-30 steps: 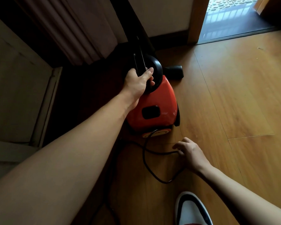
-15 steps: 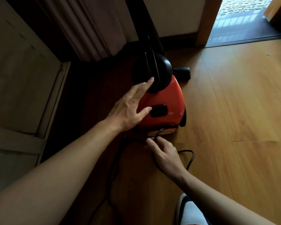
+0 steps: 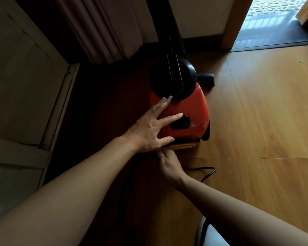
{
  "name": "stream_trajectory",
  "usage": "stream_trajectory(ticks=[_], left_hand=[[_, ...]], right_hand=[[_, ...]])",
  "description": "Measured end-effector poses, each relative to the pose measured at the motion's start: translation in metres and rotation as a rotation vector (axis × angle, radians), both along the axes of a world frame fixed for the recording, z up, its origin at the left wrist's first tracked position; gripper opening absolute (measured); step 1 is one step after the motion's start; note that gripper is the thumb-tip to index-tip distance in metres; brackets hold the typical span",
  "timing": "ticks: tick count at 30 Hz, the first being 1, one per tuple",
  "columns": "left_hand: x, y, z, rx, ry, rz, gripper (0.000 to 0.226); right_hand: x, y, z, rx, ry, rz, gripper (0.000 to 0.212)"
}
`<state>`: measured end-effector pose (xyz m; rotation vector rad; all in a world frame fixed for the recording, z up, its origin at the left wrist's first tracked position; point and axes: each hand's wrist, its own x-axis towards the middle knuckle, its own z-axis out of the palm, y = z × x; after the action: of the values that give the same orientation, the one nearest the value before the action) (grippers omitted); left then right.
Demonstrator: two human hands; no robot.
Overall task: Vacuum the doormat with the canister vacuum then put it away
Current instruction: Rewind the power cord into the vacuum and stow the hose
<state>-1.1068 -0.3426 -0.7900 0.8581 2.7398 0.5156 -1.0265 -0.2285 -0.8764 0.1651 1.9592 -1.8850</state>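
Bracing the canister vacuum [image 3: 190,110], the left hand [image 3: 149,128] lies flat on the red casing with its fingers straight and spread wide. Judged purpose: to steady the unit while the other hand works at its rear.

Head view, the only one supplied: the right hand [image 3: 167,166] is at the rear base of the vacuum, just under the left thumb, fingers curled downward. The tips are hidden, so whether they pinch anything cannot be told. A black cord [image 3: 208,172] loops on the wood floor [image 3: 265,121] just beside that wrist.

The vacuum stands on the floor near a curtain [image 3: 100,29], black dome [image 3: 172,79] toward the wall. This placement suggests the putting-away stage, probably cord stowage.

Containers: only the vacuum's closed body, contents not visible. The doormat is not positively identified; a dark surface [image 3: 274,34] lies beyond the doorway.
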Motion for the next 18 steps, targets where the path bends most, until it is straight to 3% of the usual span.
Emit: stream_trajectory(ticks=[5, 9, 13, 18], left_hand=[[-0.001, -0.004, -0.009, 0.045, 0.038, 0.004, 0.081], [-0.002, -0.005, -0.014, 0.069, 0.074, 0.001, 0.081], [-0.002, -0.004, -0.016, 0.062, 0.088, -0.001, 0.081], [-0.002, -0.004, -0.013, 0.039, 0.089, -0.002, 0.084]], right_hand=[[-0.004, 0.018, -0.019, 0.018, -0.282, -0.005, 0.043], [-0.006, 0.055, -0.02, -0.08, -0.449, -0.049, 0.025], [-0.022, 0.099, -0.018, 0.042, -0.405, -0.079, 0.024], [-0.039, 0.134, -0.007, 0.297, -0.376, 0.086, 0.02]])
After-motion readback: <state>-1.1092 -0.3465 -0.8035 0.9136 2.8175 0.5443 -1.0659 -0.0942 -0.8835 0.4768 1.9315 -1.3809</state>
